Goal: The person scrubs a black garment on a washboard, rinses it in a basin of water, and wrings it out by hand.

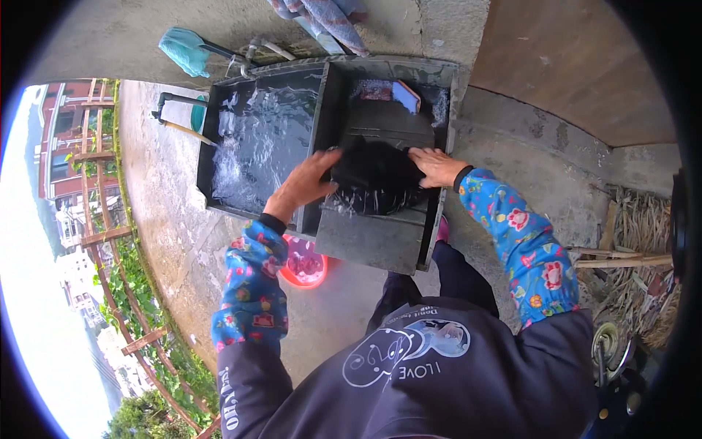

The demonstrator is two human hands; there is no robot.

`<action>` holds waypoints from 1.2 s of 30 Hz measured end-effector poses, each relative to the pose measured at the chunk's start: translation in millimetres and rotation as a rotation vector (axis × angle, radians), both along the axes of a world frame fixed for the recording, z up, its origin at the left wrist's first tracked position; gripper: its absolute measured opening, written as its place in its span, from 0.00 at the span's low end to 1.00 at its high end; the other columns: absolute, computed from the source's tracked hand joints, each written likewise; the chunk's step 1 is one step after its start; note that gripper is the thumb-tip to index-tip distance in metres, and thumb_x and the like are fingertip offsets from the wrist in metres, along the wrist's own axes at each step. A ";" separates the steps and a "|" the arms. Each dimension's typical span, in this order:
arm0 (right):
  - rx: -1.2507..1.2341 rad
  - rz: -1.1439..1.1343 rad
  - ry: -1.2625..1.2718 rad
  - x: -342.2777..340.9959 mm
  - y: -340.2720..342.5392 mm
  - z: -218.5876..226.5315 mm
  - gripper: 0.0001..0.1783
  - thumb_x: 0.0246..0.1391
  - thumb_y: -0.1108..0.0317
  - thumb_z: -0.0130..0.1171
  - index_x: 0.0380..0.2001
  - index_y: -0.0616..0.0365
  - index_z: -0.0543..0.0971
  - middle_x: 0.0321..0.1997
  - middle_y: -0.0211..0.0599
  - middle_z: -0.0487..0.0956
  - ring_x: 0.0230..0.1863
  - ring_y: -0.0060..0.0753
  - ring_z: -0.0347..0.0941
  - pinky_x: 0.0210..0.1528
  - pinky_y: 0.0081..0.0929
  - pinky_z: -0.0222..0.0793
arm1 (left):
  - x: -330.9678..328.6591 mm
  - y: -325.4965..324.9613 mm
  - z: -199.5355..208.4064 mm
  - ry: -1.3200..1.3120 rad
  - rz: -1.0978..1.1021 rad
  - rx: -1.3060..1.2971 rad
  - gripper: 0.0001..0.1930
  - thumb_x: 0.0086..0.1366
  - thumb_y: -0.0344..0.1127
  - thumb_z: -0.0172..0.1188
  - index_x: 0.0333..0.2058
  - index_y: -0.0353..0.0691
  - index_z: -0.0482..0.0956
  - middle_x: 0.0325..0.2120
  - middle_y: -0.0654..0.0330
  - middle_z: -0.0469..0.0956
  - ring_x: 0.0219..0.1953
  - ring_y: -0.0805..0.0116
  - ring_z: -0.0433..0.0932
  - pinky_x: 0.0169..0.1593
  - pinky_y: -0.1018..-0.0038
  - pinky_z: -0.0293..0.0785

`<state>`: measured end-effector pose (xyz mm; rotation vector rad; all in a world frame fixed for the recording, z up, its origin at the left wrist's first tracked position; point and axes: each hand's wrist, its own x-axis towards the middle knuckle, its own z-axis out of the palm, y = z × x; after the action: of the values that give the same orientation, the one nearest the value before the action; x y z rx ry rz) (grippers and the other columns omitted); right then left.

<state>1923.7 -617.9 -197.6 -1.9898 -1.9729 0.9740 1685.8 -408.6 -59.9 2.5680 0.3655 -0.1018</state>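
Note:
A soaked black cloth (pixel 374 178), bunched into a heap, lies on the sloping grey slab (pixel 373 235) of the sink's right part. Water streams off its near side. My left hand (pixel 303 183) is at the heap's left edge, thumb and fingers apart and slightly blurred; whether it touches the cloth is hard to tell. At the right edge, my right hand (pixel 439 167) has its fingers bent onto the cloth, and the fingertips are partly hidden in the black folds. Both forearms wear blue flowered sleeve covers.
Left of the divider, a water-filled basin (pixel 267 143) is fed by a pipe (pixel 189 132). A blue-and-red block (pixel 404 96) sits at the slab's far end. Below the sink stands a red bucket (pixel 304 267). A teal cloth (pixel 184 51) hangs by the taps (pixel 248 60).

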 end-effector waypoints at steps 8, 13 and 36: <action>0.222 -0.523 0.014 29.8 99.0 -25.1 0.31 0.54 0.36 0.48 0.43 0.51 0.78 0.47 0.40 0.77 0.48 0.47 0.71 0.49 0.41 0.66 | 80.9 13.3 -135.2 0.073 0.405 0.360 0.16 0.67 0.49 0.46 0.50 0.59 0.74 0.57 0.55 0.66 0.56 0.39 0.62 0.52 0.40 0.63; 0.181 -0.592 0.196 -59.8 35.0 -35.7 0.16 0.53 0.51 0.54 0.33 0.52 0.80 0.37 0.40 0.79 0.43 0.53 0.72 0.46 0.42 0.69 | 40.1 -66.1 -139.9 0.277 0.320 0.085 0.15 0.68 0.48 0.44 0.49 0.58 0.75 0.46 0.58 0.74 0.50 0.42 0.69 0.47 0.39 0.64; 0.425 -0.282 0.254 -60.8 45.6 -49.8 0.06 0.48 0.63 0.52 0.26 0.49 0.78 0.33 0.35 0.78 0.38 0.43 0.70 0.43 0.40 0.61 | 21.4 -95.7 -158.6 -0.257 0.279 0.009 0.08 0.54 0.36 0.54 0.33 0.42 0.75 0.30 0.54 0.73 0.37 0.56 0.71 0.46 0.57 0.60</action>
<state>1863.0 -572.3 -247.4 -1.7444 -1.5539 0.6378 1707.2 -504.3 -218.6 2.4709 0.6184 0.3279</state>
